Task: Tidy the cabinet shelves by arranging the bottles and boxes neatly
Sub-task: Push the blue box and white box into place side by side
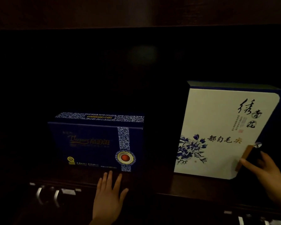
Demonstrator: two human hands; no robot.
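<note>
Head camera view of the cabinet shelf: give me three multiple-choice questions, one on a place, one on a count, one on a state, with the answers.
1. Where does the white box stand relative to the blue box?
A. On top of it. B. To its right. C. Behind it.

2. How many boxes show on the shelf?
A. One. B. Four. C. Two.

3. How is the left hand?
A. Flat, fingers straight, on the shelf's front edge. B. Gripping a bottle. C. Curled round the blue box.

Answers:
1 B: the two stand side by side with a dark gap between them.
2 C: only the blue one and the white one are visible.
3 A: its fingers lie straight in front of the blue box and hold nothing.
</note>
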